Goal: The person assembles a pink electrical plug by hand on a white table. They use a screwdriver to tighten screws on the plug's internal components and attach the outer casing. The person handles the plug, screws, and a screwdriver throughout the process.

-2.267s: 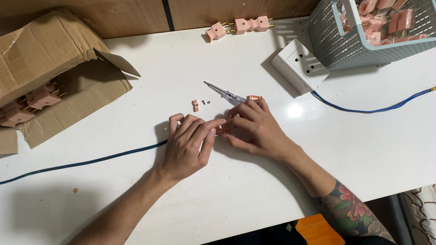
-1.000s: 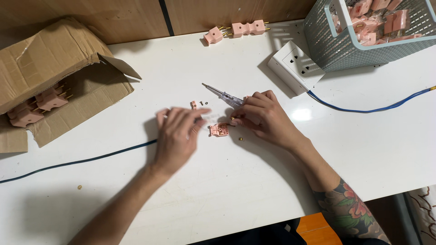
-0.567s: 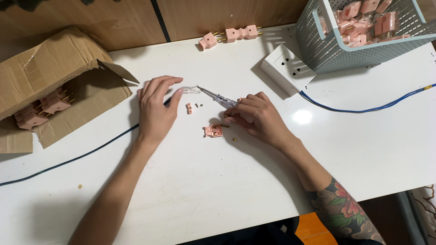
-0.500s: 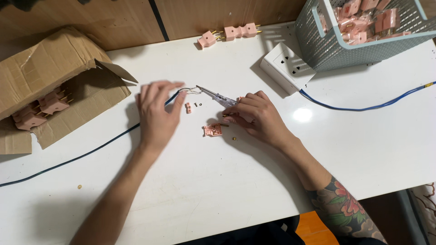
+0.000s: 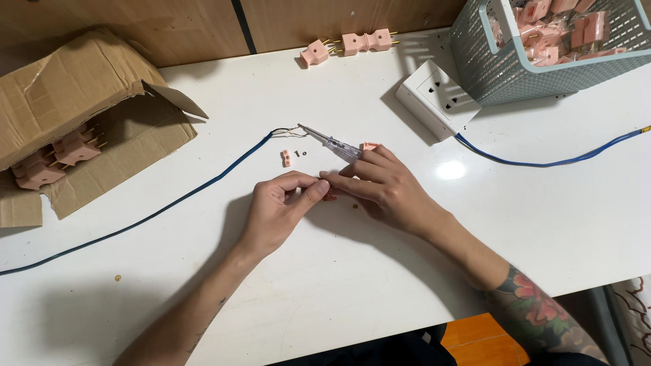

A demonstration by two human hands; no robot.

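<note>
A torn brown cardboard box (image 5: 74, 102) lies open at the left edge with pink plugs (image 5: 57, 154) inside, and a grey-blue mesh basket (image 5: 515, 64) of more pink parts is cut off at the top right. In the middle of the white table (image 5: 339, 298), the left hand (image 5: 274, 210) and the right hand (image 5: 383, 190) meet with fingers pinched on a small pink plug piece (image 5: 329, 196), which is mostly hidden. The right hand also holds a clear-handled screwdriver (image 5: 332, 144).
</note>
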